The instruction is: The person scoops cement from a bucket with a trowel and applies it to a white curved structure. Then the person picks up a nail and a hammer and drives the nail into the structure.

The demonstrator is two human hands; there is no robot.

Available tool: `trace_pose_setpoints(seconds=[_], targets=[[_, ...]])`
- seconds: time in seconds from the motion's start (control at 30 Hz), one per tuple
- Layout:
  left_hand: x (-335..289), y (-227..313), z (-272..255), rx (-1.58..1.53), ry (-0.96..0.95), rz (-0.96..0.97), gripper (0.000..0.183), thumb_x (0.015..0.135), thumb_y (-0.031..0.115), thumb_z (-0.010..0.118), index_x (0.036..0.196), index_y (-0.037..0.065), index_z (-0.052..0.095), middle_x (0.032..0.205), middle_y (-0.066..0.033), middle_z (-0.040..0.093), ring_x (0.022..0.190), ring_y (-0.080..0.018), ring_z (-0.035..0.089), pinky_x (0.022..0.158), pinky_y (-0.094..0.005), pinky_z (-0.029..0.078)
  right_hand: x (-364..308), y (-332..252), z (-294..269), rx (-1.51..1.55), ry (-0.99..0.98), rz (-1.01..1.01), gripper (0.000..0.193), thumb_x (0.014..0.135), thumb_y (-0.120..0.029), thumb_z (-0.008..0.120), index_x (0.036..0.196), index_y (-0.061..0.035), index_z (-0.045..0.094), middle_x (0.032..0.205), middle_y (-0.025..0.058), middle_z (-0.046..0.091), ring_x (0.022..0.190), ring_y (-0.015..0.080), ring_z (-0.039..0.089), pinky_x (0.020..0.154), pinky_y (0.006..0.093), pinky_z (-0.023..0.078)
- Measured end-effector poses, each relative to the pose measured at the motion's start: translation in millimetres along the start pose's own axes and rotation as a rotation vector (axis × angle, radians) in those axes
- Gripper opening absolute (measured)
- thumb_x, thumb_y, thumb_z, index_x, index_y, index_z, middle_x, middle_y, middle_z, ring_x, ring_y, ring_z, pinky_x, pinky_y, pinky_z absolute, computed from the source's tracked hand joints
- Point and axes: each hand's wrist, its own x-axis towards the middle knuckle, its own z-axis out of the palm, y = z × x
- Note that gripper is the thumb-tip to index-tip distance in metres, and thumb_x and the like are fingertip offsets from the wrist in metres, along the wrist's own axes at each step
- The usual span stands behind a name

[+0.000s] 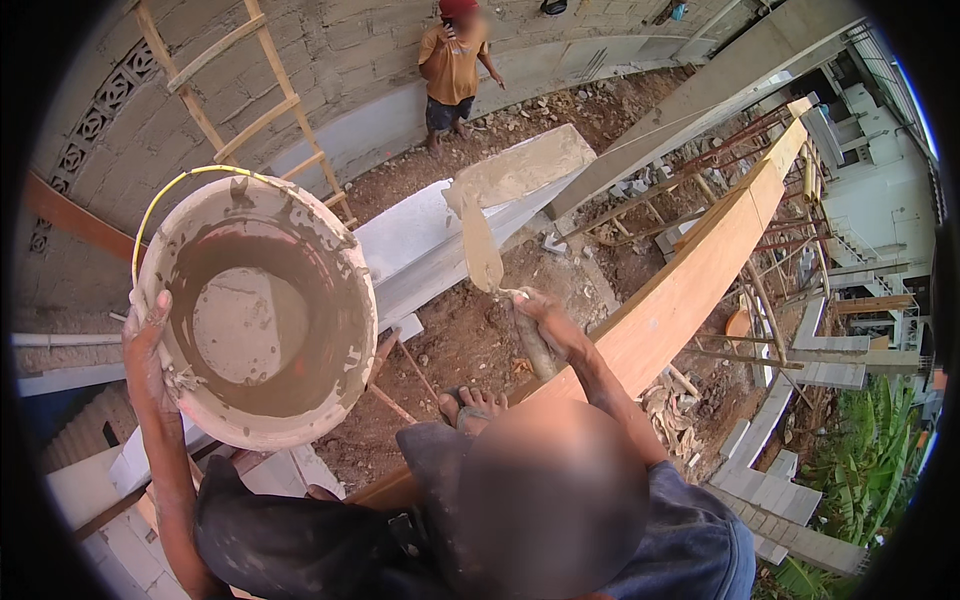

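My left hand [150,335] grips the left rim of a large mortar-caked bucket [357,300], tilted so its inside shows. Grey wet mortar [300,320] coats the bucket's walls and bottom, and a thin yellow bail handle [190,172] arches over its far side. In my right hand [548,318] is a trowel [481,245], its mortar-covered blade pointing away from me. The blade's far end lies at the edge of the mortar [530,165] spread on top of a pale block wall [405,225]. Fingers of the right hand are closed around the trowel's handle end.
A long wooden plank [690,275] runs diagonally to the right of my right hand. A wooden ladder [265,100] leans on the far block wall. Another person [455,70] stands beyond the wall on rubble-strewn soil. Pole scaffolding [760,300] stands to the right.
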Motion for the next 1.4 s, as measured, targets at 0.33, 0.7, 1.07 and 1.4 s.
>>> trace_pose_setpoints(seconds=[0.33,0.7,1.07,1.4], targets=[[-4.4,7.0,18.6,-0.009,-0.033,-0.004,0.043,0.094,0.017,0.061,0.13,-0.001,0.049,0.115,-0.0107,0.063,0.095,-0.0167,0.065,0.08,-0.0299,0.055,83.6,73.9,-57.7,0.798,0.232,-0.089,0.044,0.09,-0.062,0.055,0.091,-0.0187,0.048,0.063,-0.0033,0.046,0.052,0.0117,0.049,0.046,0.0292,0.044],[-8.3,-2.6,-2.8,-0.064,0.006,-0.032,0.046,0.092,0.014,0.063,0.133,-0.001,0.048,0.119,-0.0113,0.061,0.101,-0.0179,0.064,0.085,-0.0303,0.053,118.2,28.5,-162.6,0.69,0.253,-0.141,0.042,0.096,-0.056,0.048,0.089,-0.0139,0.05,0.064,-0.0011,0.049,0.049,0.0136,0.05,0.044,0.0294,0.045],[-3.7,-8.9,-8.3,-0.057,0.032,-0.044,0.048,0.091,0.016,0.065,0.133,0.0,0.047,0.12,-0.0111,0.061,0.102,-0.018,0.063,0.087,-0.0307,0.052,150.3,18.9,-206.1,0.652,0.202,-0.084,0.044,0.096,-0.056,0.047,0.085,-0.0135,0.049,0.059,-0.0017,0.047,0.045,0.0125,0.047,0.042,0.0286,0.043],[-2.7,-0.6,-8.5,-0.014,0.012,-0.03,0.046,0.091,0.016,0.065,0.13,-0.003,0.049,0.117,-0.0125,0.062,0.1,-0.0182,0.063,0.085,-0.0298,0.052,120.7,39.6,-142.0,0.733,0.089,0.02,0.046,0.097,-0.056,0.047,0.082,-0.012,0.051,0.057,-0.0005,0.046,0.042,0.0117,0.045,0.037,0.027,0.039]])
